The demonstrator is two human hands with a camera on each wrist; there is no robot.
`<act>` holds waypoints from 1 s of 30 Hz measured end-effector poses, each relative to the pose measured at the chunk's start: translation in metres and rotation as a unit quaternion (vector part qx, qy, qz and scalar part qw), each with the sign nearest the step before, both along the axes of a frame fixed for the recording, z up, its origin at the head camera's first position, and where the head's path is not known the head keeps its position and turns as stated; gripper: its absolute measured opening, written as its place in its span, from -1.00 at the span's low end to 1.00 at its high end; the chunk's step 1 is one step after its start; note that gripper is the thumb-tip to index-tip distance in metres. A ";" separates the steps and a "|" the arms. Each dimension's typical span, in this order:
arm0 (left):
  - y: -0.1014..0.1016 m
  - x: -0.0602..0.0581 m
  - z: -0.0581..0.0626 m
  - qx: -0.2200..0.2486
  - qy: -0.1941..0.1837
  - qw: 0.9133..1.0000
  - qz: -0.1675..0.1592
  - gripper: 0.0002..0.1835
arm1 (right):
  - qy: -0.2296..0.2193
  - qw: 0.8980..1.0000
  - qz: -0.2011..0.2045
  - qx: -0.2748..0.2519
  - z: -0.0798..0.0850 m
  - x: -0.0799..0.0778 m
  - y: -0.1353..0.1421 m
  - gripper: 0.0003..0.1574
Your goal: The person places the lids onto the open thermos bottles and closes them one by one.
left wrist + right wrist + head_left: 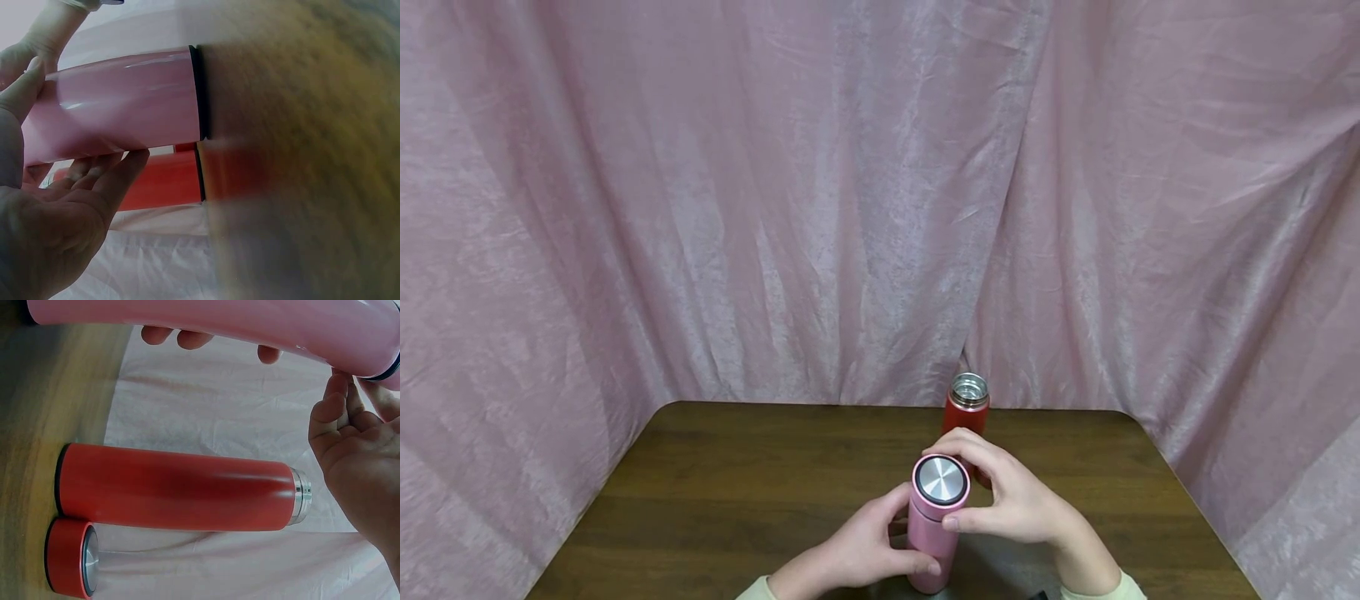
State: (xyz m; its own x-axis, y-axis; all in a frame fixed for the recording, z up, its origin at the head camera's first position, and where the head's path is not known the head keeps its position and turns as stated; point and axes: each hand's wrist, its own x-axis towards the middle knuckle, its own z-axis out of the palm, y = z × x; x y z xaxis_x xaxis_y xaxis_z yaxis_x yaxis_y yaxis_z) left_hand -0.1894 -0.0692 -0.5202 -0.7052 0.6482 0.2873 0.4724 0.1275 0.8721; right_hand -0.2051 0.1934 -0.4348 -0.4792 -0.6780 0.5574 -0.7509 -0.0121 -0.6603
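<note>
A pink thermos stands upright on the table, its pink lid with a silver disc on top in place. My left hand grips the body from the left, thumb across the near side and fingers behind. From the right, my right hand holds the lid, its thumb on the near side and its fingers around the far side. Behind them a red thermos stands with its steel mouth uncovered. Its red lid rests on the table beside its base in the right wrist view.
The dark wooden table has rounded far corners. Pink velvet curtains hang along its far edge and both sides. The red thermos is close beyond my right hand.
</note>
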 end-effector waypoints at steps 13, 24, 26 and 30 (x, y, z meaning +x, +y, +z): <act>0.000 0.000 0.001 0.005 -0.004 1.000 -0.002 -0.18 | 0.001 0.999 -0.036 -0.003 -0.001 0.000 -0.002 -0.07; 0.000 0.002 0.002 0.005 -0.017 1.000 -0.005 -0.15 | 0.087 0.996 -0.019 0.005 -0.002 -0.001 -0.002 -0.01; 0.000 0.002 0.002 0.005 -0.018 1.000 -0.005 -0.14 | 0.087 0.996 -0.014 -0.002 -0.002 -0.002 -0.003 -0.04; 0.000 0.001 0.001 0.005 -0.017 1.000 -0.005 -0.13 | 0.066 0.998 -0.014 -0.017 -0.002 -0.002 -0.003 -0.06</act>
